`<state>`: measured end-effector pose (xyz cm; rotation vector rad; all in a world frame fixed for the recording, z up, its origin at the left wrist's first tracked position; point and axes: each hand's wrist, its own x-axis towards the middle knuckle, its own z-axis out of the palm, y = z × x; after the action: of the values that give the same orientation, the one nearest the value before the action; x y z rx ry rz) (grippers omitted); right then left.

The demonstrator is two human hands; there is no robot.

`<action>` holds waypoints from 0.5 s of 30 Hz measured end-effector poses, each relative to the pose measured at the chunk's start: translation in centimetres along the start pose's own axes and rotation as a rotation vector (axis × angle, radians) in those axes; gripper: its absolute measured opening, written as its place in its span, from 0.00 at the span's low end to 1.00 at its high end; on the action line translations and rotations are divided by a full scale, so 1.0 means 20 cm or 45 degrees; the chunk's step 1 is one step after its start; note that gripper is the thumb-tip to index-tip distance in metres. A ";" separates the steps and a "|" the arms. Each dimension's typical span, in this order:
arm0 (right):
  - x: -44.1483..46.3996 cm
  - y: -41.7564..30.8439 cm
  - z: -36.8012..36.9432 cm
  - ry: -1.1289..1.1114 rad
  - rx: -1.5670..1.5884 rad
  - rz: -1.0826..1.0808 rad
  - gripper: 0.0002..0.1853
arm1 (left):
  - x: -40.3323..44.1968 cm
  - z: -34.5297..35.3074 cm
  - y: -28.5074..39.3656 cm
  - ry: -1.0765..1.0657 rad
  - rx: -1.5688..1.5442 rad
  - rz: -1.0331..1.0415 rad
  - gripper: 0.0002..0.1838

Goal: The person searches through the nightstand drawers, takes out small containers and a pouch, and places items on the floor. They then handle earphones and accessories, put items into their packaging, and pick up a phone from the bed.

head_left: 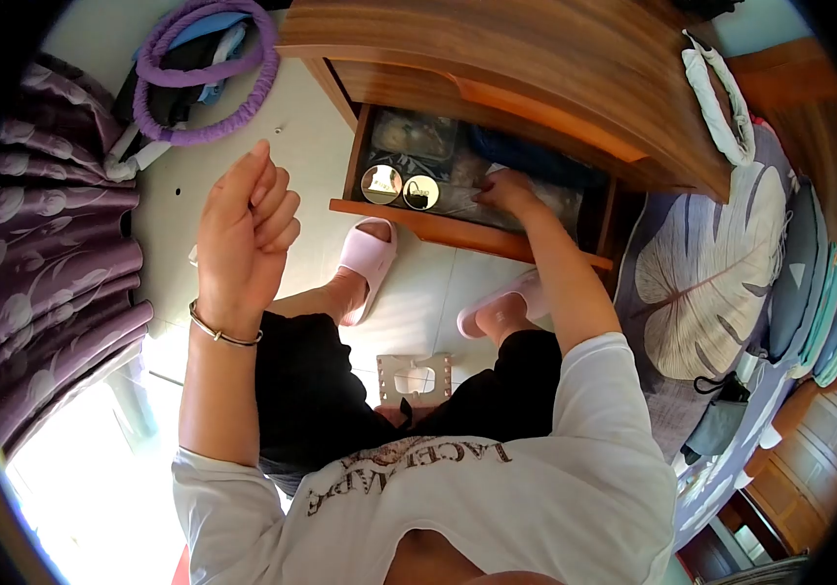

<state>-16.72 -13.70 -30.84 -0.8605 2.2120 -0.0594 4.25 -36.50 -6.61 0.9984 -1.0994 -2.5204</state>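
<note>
The right hand (504,190) is lowered among blurred clear plastic (458,201) in the open drawer (482,236), its fingertips obscured and grip indeterminable, while the left hand (251,219) is held curled over open floor (170,210).

right hand (506,190) in the open drawer (438,227); left hand (251,222) curled outside it (bracelet (220,335) and all).

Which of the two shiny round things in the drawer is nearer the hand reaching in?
The smaller disc, between the larger disc and the right hand in the drawer.
</note>
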 end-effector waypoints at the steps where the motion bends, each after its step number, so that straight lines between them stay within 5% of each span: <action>1: 0.02 0.00 0.04 0.000 0.000 0.003 0.19 | 0.00 0.01 0.00 -0.002 0.000 -0.002 0.18; 5: 0.10 0.03 0.23 0.130 0.147 0.004 0.18 | 0.00 0.05 -0.02 -0.027 0.018 0.007 0.18; 15: -0.17 0.14 -0.03 0.203 0.182 0.127 0.19 | 0.02 0.12 -0.05 -0.051 0.033 0.012 0.18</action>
<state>-17.10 -9.57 -29.05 -0.6866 2.3631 -0.2432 2.39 -34.64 -6.27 0.9514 -1.1481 -2.5352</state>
